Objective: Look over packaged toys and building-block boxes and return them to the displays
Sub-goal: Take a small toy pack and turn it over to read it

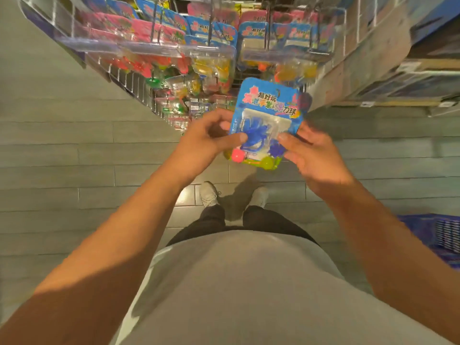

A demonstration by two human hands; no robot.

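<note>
toy pack (267, 113) | light, stiff card, crushable blister | left hand (206, 143), right hand (313, 155) pinching 9 and 3 o'clock edges | hold card rim

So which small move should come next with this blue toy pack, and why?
Probably lift the toy pack toward the hooks above: both the left hand and right hand grip it below the rack, where matching blue packs hang.
</note>
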